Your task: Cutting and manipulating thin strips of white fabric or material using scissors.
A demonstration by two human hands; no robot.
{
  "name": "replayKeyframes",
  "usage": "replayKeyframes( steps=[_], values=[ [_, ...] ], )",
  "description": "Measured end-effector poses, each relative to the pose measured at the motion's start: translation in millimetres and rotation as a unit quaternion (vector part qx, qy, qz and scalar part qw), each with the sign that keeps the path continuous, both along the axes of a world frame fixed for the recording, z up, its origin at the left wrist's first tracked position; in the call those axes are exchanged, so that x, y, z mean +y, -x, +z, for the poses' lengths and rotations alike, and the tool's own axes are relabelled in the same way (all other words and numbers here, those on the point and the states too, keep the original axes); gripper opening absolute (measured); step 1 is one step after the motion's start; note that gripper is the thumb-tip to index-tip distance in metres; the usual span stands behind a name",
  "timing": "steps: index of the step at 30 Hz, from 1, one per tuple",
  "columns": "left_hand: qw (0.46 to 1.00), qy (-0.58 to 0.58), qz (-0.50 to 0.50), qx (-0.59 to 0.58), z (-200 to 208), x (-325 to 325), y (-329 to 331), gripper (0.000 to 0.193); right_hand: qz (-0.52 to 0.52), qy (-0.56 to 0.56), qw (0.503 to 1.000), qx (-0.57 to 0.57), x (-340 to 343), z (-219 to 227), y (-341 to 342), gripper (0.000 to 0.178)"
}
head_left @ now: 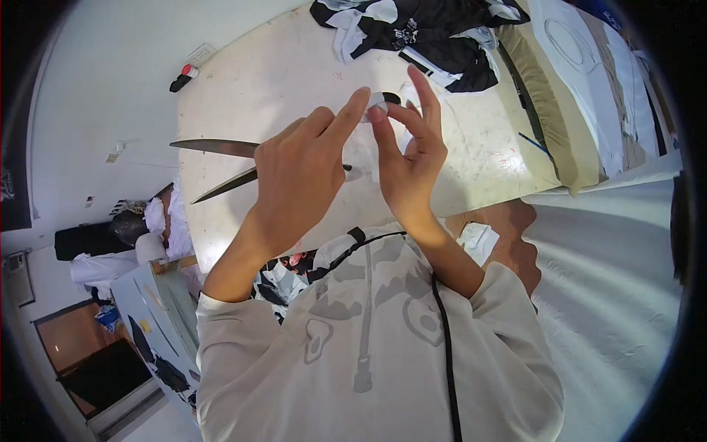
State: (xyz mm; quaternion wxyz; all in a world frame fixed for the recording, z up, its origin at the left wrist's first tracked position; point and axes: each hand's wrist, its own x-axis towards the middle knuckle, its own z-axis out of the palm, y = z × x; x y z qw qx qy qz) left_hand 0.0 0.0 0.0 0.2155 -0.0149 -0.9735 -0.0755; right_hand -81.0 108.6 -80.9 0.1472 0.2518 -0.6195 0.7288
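Both of my hands are raised over the pale table (471,162) and meet at a small light-grey and white piece of cloth (375,100). My right hand (409,147) pinches it between thumb and forefinger, the other fingers lifted apart. From the other side, my left hand (300,166) grips it with the forefinger stretched along it; its thumb is hidden. A small black part (392,97) shows just behind the cloth. Behind my left hand, scissors (221,148) with long dark blades spread apart point left, their handles mostly hidden.
Black and white garments (420,37) are heaped at the table's far edge. A blue pen-like stick (534,143) lies near the right edge, beside a beige cushion-like roll (556,110). A small black and red object (184,77) sits at the far left corner. White cloth (479,241) lies below the table.
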Motion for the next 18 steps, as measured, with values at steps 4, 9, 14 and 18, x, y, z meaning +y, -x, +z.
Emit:
replayKeyframes(
  steps=[4,9,14,18],
  values=[
    [1.000,-0.004,-0.002,0.011,0.3,-3.6,0.2,0.065,0.126,0.073,0.981,-0.128,3.3,3.7,-3.7,0.027],
    [0.999,-0.002,0.030,0.030,-0.6,-13.9,-1.6,0.052,0.277,0.057,0.936,-0.209,29.9,16.7,-9.7,0.034],
    [0.998,0.030,0.042,0.040,1.5,-34.5,-3.6,0.052,0.294,0.008,0.952,-0.083,82.3,34.3,-3.8,0.035],
    [0.999,0.039,0.027,-0.003,-8.6,-52.2,-3.2,0.053,0.332,0.361,0.797,-0.354,159.9,85.9,25.1,0.071]
  ],
)
